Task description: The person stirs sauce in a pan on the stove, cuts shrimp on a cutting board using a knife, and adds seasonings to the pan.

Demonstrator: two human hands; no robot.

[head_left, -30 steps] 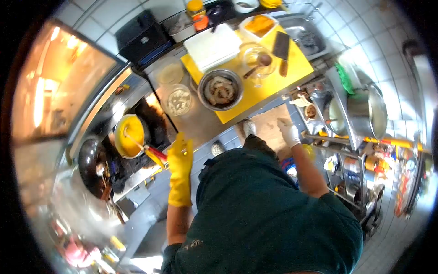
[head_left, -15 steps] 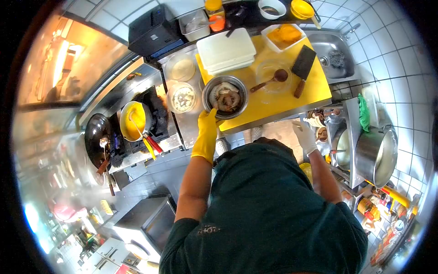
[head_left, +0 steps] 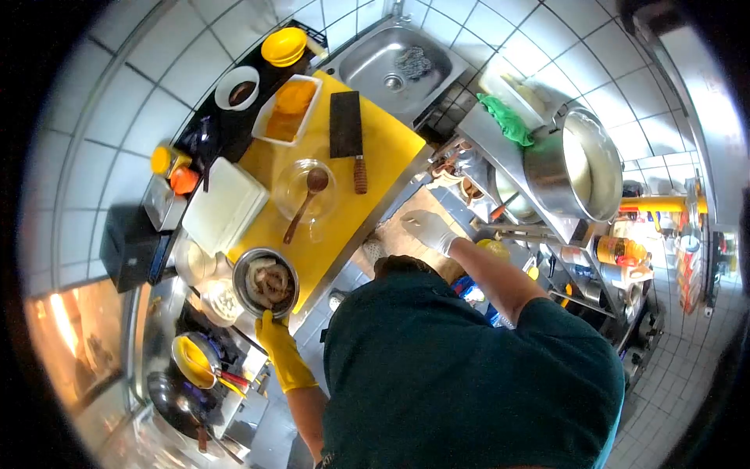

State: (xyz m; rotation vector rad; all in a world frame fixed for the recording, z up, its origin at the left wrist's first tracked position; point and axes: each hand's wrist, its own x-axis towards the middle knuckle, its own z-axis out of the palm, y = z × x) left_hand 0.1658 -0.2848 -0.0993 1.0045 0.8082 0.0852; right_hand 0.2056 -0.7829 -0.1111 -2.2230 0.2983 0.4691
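My left hand (head_left: 276, 345), in a yellow rubber glove, grips the near rim of a metal bowl (head_left: 293, 273). Pale curled food pieces (head_left: 269, 283) with brown bits lie inside it; their kind is unclear. The bowl is at the near left corner of a yellow cutting board (head_left: 383, 148). My right hand (head_left: 426, 228), white-gloved, hangs off the board's edge above the floor, fingers loosely extended and nothing visible in them. A dark-bowled wooden spoon (head_left: 301, 215) rests across a clear plastic bowl (head_left: 324, 184). Beyond it lies a cleaver (head_left: 345, 125).
White lidded containers (head_left: 223, 207) and a white tub (head_left: 311, 102) of orange food stand along the back. A sink (head_left: 355, 74) is beyond the board. At right is a large pot (head_left: 547, 172) beside a green cloth (head_left: 504, 117); at left, a pan (head_left: 195, 359) and a wok (head_left: 176, 406).
The view has swung to the right, so the board and stove appear farther left and turned. My left hand still grips the bowl; the right hand remains beside the board's edge.
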